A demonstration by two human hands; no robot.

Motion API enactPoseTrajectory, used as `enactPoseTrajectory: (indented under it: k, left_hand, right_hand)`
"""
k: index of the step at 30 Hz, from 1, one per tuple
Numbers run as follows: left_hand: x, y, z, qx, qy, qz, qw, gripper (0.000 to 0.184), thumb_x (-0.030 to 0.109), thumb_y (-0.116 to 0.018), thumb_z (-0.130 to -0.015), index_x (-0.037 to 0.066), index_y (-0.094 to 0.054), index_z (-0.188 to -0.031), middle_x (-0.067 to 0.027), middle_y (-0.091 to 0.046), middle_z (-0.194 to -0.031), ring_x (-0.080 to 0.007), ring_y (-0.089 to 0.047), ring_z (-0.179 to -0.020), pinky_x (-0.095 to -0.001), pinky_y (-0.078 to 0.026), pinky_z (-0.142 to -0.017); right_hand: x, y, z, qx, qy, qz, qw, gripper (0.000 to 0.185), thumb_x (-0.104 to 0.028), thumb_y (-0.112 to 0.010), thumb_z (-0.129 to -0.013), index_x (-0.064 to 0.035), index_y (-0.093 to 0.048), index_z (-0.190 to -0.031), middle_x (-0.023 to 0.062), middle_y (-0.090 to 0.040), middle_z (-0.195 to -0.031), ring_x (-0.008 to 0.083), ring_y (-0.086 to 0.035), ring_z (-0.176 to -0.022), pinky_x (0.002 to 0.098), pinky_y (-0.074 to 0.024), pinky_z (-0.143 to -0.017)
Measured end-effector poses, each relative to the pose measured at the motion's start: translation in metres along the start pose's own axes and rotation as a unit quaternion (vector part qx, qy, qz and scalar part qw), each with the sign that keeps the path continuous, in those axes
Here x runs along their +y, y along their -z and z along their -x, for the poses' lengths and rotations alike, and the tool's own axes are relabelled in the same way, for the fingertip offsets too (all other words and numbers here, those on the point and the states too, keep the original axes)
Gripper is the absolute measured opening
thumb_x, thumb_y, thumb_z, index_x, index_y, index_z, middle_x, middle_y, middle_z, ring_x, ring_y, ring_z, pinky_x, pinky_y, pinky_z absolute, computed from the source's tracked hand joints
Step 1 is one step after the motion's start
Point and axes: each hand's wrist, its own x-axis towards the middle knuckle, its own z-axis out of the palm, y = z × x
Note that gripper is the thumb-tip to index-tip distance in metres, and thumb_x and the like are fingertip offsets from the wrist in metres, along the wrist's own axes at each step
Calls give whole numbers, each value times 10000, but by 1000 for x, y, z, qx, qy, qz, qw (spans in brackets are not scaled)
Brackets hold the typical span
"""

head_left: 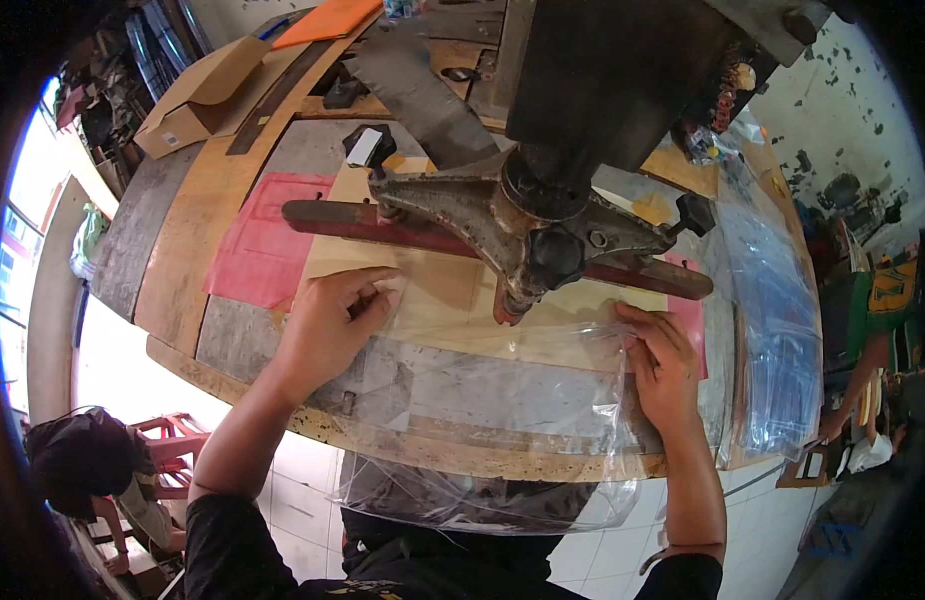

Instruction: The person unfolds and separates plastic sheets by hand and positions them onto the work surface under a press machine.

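A clear plastic sheet [503, 385] is stretched between my hands and hangs over the table's front edge toward my lap. My left hand [338, 320] pinches its far left part with thumb and fingers. On the other side, my right hand [668, 365] is closed on the sheet's right edge, where the film is bunched. Just beyond my hands, a press with a metal head [548, 215] carries a long flat bar [433, 238] above a beige sheet [438, 300]. Under the beige sheet, pink-red material [258, 235] shows at the left.
A stack of clear plastic bags [778, 345] lies at the table's right. An open cardboard box [198, 100] and an orange folder [328, 20] are at the back left. One person [93, 465] is at lower left, another person [888, 310] at far right.
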Motion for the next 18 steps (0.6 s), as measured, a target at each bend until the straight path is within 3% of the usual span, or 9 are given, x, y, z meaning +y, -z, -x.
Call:
enactPoseTrajectory:
  k: [7,18]
  left_hand:
    - [6,4,1,-18,36,-10,999,320,80,-724,-993,-22,-706,-1296,-89,-777,-951,-61,-621,-808,-270,-546,-742]
    - [4,3,0,10,-21,-21,1000,312,129,-746,-971,-3,-727,-1253,-163,-757,-963,-172,-688,-777,-334,-563,-744]
  right_hand:
    - [-3,-1,-2,5,2,-16,1000,283,83,-652,-858,-7,-732,-1114,107,-747,-1277,351,-667,-1132,441,-549,-984]
    - [-12,-1,-4,-1,-23,1,1000,269,90,-638,-872,7,-735,-1109,125,-752,-1251,353,-678,-1129,435,-543,-991]
